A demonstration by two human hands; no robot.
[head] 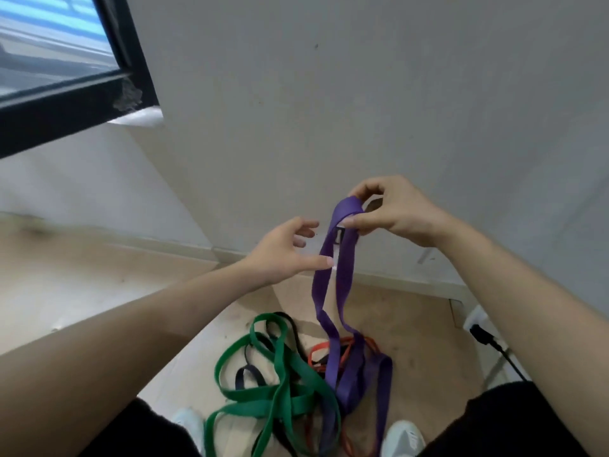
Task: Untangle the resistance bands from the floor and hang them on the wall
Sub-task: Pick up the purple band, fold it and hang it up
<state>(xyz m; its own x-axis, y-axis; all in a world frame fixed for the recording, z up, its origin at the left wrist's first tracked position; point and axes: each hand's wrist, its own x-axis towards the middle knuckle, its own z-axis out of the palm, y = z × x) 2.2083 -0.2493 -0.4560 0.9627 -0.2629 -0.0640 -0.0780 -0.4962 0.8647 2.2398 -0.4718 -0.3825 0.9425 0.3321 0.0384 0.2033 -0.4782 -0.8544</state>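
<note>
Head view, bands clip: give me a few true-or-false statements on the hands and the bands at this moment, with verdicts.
1. The right hand pinches the top of the purple band. True.
2. The left hand grips the green band. False: it is open beside the purple band, and the green band lies on the floor.
3. The purple band hangs free of the pile. False: its lower end runs into the tangle.
4. An orange band lies in the pile. True.
</note>
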